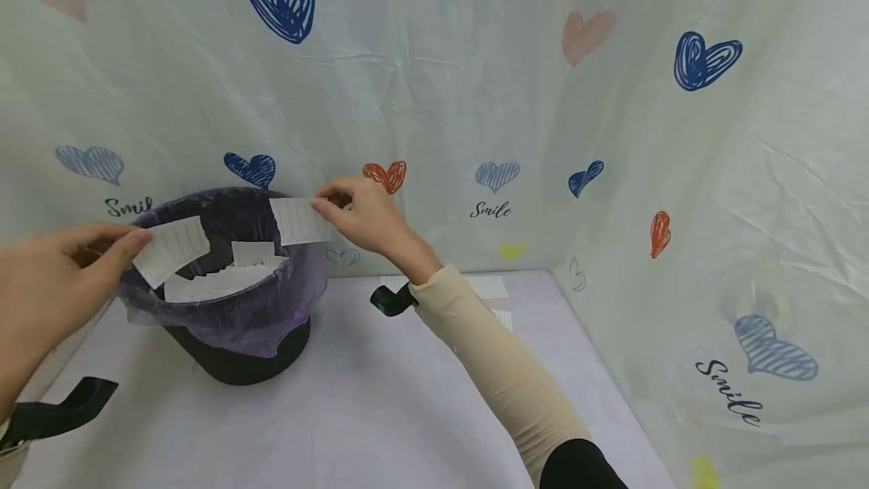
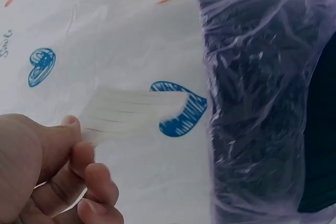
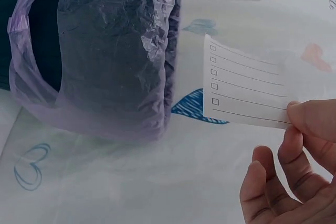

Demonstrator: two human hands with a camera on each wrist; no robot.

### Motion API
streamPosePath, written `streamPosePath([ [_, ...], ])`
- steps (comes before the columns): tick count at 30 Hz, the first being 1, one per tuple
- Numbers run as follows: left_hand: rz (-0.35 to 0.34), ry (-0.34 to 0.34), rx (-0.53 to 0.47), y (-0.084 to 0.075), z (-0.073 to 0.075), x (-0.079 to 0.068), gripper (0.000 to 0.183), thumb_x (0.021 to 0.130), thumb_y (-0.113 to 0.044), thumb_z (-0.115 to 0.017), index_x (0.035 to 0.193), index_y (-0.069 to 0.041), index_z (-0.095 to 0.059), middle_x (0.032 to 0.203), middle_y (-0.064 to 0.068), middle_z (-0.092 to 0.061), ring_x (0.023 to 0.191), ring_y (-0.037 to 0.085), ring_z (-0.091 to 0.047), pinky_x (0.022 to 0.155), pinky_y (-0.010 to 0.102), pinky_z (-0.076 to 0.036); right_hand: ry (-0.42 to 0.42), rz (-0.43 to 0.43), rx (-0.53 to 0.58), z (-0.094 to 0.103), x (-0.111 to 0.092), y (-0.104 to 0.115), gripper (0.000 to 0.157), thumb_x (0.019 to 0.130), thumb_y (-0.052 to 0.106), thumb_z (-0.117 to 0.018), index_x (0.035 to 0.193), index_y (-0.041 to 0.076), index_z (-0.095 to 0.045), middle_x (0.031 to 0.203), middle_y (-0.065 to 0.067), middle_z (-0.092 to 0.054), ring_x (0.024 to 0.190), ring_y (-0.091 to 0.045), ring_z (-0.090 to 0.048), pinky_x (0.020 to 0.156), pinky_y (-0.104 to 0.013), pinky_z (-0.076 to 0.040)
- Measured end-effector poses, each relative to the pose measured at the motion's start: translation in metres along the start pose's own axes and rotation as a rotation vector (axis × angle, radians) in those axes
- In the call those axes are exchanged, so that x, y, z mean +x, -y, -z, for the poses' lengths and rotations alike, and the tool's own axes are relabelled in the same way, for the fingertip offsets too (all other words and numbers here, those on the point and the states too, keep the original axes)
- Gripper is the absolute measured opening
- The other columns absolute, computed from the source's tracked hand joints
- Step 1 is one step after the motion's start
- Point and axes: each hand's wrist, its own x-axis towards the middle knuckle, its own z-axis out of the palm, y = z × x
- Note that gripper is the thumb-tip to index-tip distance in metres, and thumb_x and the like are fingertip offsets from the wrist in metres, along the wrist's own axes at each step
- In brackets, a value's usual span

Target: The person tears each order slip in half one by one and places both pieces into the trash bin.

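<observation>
My left hand (image 1: pixel 64 278) pinches a torn piece of lined paper (image 1: pixel 175 246) between thumb and finger, over the left side of the bin's mouth. At the right rim, my right hand (image 1: pixel 372 221) pinches another lined piece (image 1: pixel 297 221) by its outer end; checkboxes run down one edge of this paper (image 3: pixel 241 87) in the right wrist view. The black trash bin (image 1: pixel 237 370) stands upright, lined with a translucent purple bag (image 1: pixel 261 323) folded over the rim. Inside lie several white paper pieces (image 1: pixel 220 284). In the left wrist view, one piece (image 2: pixel 128 111) points toward the bag.
More paper pieces (image 1: pixel 489 287) lie on the white table (image 1: pixel 380 413) at the back, partly behind my right forearm. Curtain walls (image 1: pixel 434 96) printed with hearts rise behind and to the right. A black strap (image 1: pixel 75 406) sticks out by my left wrist.
</observation>
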Motion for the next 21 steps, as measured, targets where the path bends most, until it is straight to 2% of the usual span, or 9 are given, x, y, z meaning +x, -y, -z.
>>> streamPosePath([
  [3, -0.005, 0.052, 0.047, 0.002, 0.001, 0.006, 0.043, 0.105, -0.025, -0.059, 0.111, 0.017, -0.065, 0.088, 0.042, -0.065, 0.056, 0.046, -0.058, 0.044, 0.016, -0.029, 0.015, -0.001, -0.003, -0.006, 0.007, 0.002, 0.021, 0.103, 0.022, -0.064, 0.115, 0.008, -0.076, 0.105, -0.004, -0.075, 0.094, -0.011, -0.065, 0.08, -0.017, -0.05],
  [4, -0.009, 0.066, 0.059, 0.003, 0.001, 0.008, 0.042, 0.105, -0.024, -0.059, 0.112, 0.017, -0.065, 0.089, 0.042, -0.065, 0.062, 0.053, -0.059, 0.043, 0.018, -0.03, 0.019, -0.003, -0.004, -0.008, 0.009, 0.002, 0.021, 0.104, 0.022, -0.063, 0.115, 0.008, -0.076, 0.105, -0.003, -0.075, 0.093, -0.01, -0.065, 0.079, -0.017, -0.05],
  [7, 0.003, 0.128, 0.083, 0.003, 0.001, 0.013, 0.036, 0.105, -0.016, -0.057, 0.114, 0.018, -0.062, 0.088, 0.04, -0.065, 0.063, 0.05, -0.058, 0.043, 0.022, -0.032, 0.026, 0.0, -0.006, -0.014, 0.015, 0.001, 0.022, 0.104, 0.022, -0.062, 0.115, 0.008, -0.076, 0.103, -0.004, -0.076, 0.091, -0.009, -0.065, 0.076, -0.016, -0.05],
  [12, 0.03, 0.206, 0.11, 0.004, 0.002, 0.016, 0.03, 0.103, -0.006, -0.054, 0.116, 0.02, -0.06, 0.086, 0.038, -0.065, 0.059, 0.033, -0.052, 0.042, 0.026, -0.032, 0.038, 0.002, -0.033, -0.024, 0.02, -0.001, 0.022, 0.104, 0.021, -0.062, 0.114, 0.007, -0.077, 0.102, -0.004, -0.077, 0.087, -0.008, -0.067, 0.073, -0.014, -0.05],
  [18, 0.059, 0.219, 0.126, 0.006, 0.0, 0.015, 0.032, 0.102, -0.004, -0.054, 0.121, 0.02, -0.06, 0.091, 0.039, -0.066, 0.062, 0.032, -0.052, 0.045, 0.027, -0.032, 0.058, -0.021, -0.064, -0.034, 0.02, -0.003, 0.022, 0.104, 0.021, -0.062, 0.115, 0.008, -0.076, 0.105, -0.002, -0.077, 0.089, -0.006, -0.066, 0.074, -0.012, -0.048],
  [21, 0.073, 0.214, 0.141, 0.005, -0.001, 0.016, 0.033, 0.102, -0.006, -0.053, 0.123, 0.018, -0.06, 0.086, 0.037, -0.066, 0.061, 0.031, -0.051, 0.045, 0.028, -0.031, 0.068, -0.041, -0.061, -0.038, 0.019, -0.005, 0.022, 0.105, 0.02, -0.062, 0.115, 0.009, -0.077, 0.105, -0.001, -0.077, 0.089, -0.004, -0.065, 0.075, -0.01, -0.048],
])
